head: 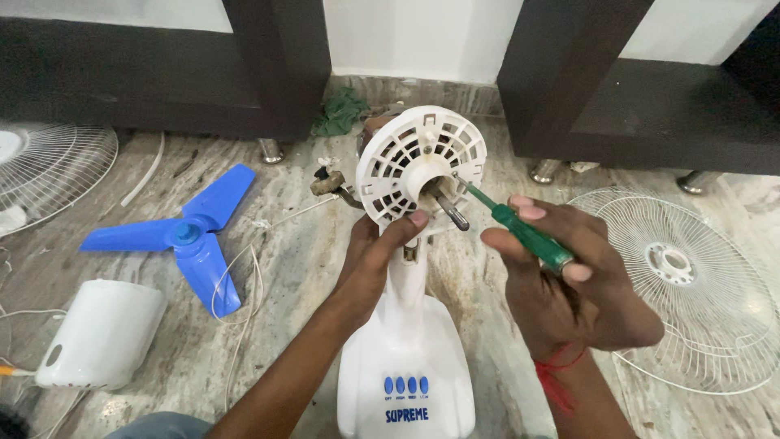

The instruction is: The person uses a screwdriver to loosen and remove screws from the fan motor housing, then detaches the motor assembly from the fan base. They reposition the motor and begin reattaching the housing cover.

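A green-handled screwdriver (pixel 528 237) was gripped in the closed right hand (pixel 569 284), tip set against the white slotted plastic motor housing (pixel 418 167) steadied upright on the marble floor (pixel 284 268) by the clasping left hand (pixel 375 256); the screw stage was judged current, demanding firm alignment.

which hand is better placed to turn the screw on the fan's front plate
Right. The right hand already grips the green screwdriver, its tip at the white motor plate. The left hand is busy steadying the fan neck just below it.
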